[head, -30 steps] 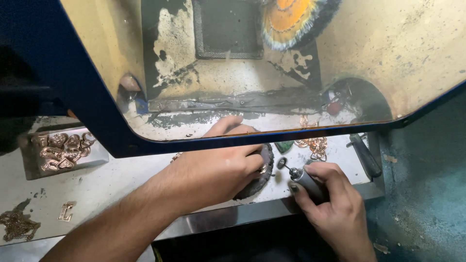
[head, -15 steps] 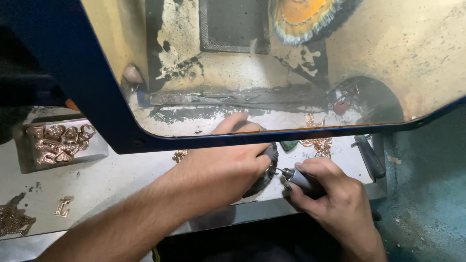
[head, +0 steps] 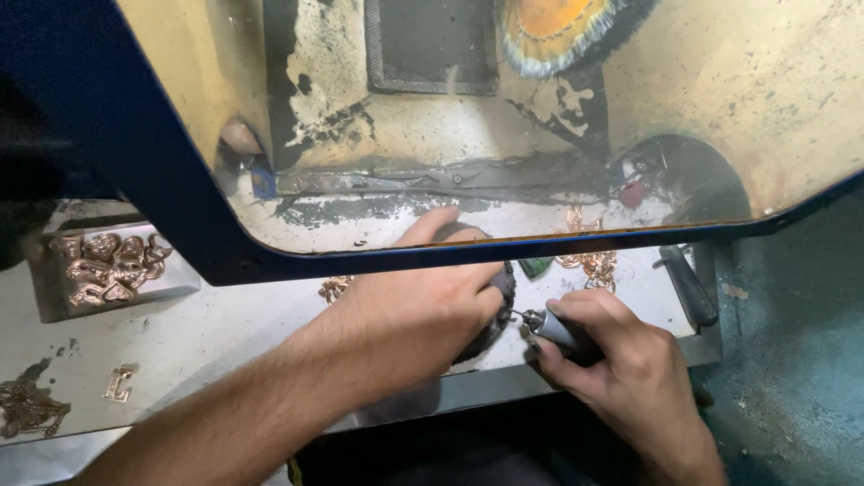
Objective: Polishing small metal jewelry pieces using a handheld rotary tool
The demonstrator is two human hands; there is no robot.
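Observation:
My left hand [head: 414,310] lies palm-down over a dark round pad [head: 493,315] on the metal bench [head: 234,328], fingers curled around it. What it presses against the pad is hidden. My right hand [head: 612,360] grips a small grey rotary tool [head: 551,328] like a pen, its thin bit pointing left and meeting the edge of the pad under my left fingers. Both hands sit just under the blue-framed clear shield [head: 540,108].
A tray of copper-coloured pieces [head: 108,265] stands at the left, with a loose letter-shaped piece [head: 118,383] and scraps [head: 31,409] in front. More copper pieces [head: 589,261] lie behind my right hand. A dark handle [head: 688,288] lies at right. An orange buffing wheel [head: 558,27] hangs above.
My right hand has brought the rotary tool's tip left against the pad. My left hand stays pressed on the pad, and the view has shifted slightly.

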